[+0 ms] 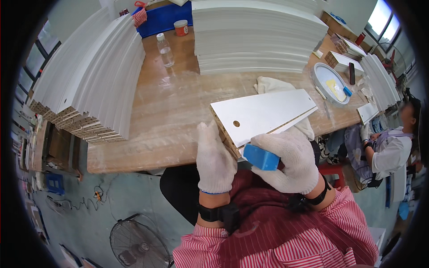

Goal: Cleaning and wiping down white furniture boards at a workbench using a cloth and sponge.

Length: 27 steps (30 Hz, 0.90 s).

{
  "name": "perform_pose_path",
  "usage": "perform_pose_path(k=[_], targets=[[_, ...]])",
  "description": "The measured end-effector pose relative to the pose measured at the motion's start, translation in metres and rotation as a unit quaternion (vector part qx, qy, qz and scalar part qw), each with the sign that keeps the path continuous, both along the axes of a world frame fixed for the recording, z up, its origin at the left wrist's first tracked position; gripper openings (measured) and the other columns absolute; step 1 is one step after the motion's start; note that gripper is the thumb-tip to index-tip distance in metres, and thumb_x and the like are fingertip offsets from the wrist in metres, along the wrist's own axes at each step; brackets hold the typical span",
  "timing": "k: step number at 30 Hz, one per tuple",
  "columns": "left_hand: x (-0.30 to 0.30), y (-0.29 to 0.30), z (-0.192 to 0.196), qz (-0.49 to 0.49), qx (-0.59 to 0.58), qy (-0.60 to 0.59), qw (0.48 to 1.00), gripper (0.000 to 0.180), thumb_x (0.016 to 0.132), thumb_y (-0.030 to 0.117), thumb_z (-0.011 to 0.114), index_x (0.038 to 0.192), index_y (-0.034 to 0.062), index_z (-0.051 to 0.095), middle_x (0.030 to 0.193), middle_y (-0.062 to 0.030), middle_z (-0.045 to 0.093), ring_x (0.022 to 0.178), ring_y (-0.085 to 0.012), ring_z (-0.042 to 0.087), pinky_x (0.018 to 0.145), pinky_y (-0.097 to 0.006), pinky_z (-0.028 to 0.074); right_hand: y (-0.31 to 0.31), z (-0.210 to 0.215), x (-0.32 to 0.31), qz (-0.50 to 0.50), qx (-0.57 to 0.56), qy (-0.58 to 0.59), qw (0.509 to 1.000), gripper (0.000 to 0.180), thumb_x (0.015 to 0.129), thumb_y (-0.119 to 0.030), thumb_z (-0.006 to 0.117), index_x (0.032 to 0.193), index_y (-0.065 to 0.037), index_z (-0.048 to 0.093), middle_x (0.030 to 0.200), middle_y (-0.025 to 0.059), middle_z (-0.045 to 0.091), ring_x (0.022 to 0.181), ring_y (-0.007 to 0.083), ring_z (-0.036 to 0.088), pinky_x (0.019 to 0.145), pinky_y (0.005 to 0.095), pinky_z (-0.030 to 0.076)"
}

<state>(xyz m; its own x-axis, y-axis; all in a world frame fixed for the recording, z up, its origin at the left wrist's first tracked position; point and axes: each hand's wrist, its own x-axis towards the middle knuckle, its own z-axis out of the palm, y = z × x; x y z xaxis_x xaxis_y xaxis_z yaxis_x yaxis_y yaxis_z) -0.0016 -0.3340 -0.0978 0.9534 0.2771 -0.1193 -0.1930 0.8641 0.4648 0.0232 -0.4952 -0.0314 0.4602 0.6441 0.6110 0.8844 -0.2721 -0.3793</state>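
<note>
White panel (263,114) sits tilted over the near table edge (134,156); my left hand (216,161) clamps its raw end, right hand (290,161) grips a blue block (261,157). It looks stiff and light, with a crumbly chipboard edge.

Board (263,115) sits at near edge of tabletop (174,107), near end off the edge, far end over a cloth (272,85). Left hand (215,158) at board's near-left end; right hand (288,161) just right of it w/ a block (260,157) against board's near edge. Big panel stack (89,76) along left edge, partly overhanging near-left corner. Second stack (254,38) at far edge, centre-right. Bottle (165,50) btwn the stacks, jar (181,27) behind it. Round tray (330,83) near right edge, right of cloth. Fan (137,243) on floor, below near edge.
</note>
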Motion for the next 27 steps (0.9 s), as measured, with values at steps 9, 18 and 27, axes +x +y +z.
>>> perform_pose_path(k=[9, 18, 27], targets=[[-0.005, 0.001, 0.0, -0.043, -0.011, -0.035, 0.998, 0.062, 0.113, 0.046, 0.027, 0.142, -0.0051, 0.047, 0.134, -0.0168, 0.061, 0.119, -0.0254, 0.063, 0.103, -0.04, 0.053, -0.003, 0.004, 0.002, 0.007, -0.014, -0.041, 0.999, 0.05, 0.071, -0.011, 0.083, 0.119, -0.006, 0.067, 0.101, 0.0119, 0.075, 0.083, 0.0291, 0.074, 0.069, 0.0372, 0.057], [-0.005, -0.002, -0.001, -0.035, -0.013, -0.037, 0.999, 0.066, 0.113, 0.05, 0.028, 0.143, -0.0047, 0.047, 0.137, -0.0169, 0.06, 0.122, -0.0258, 0.062, 0.104, -0.04, 0.052, -0.001, 0.004, 0.006, -0.006, -0.003, -0.006, 1.0, 0.047, 0.072, -0.01, 0.082, 0.116, -0.006, 0.068, 0.1, 0.012, 0.075, 0.081, 0.0293, 0.073, 0.07, 0.0374, 0.057], [-0.004, 0.003, -0.014, -0.032, 0.0, -0.021, 0.999, 0.081, 0.109, 0.062, 0.028, 0.153, -0.0053, 0.034, 0.145, -0.0198, 0.054, 0.129, -0.0299, 0.057, 0.106, -0.042, 0.051, 0.01, 0.009, 0.011, 0.008, -0.027, 0.023, 0.999, 0.044, 0.072, -0.011, 0.082, 0.114, -0.006, 0.068, 0.097, 0.0115, 0.074, 0.081, 0.0292, 0.072, 0.07, 0.0374, 0.057]])
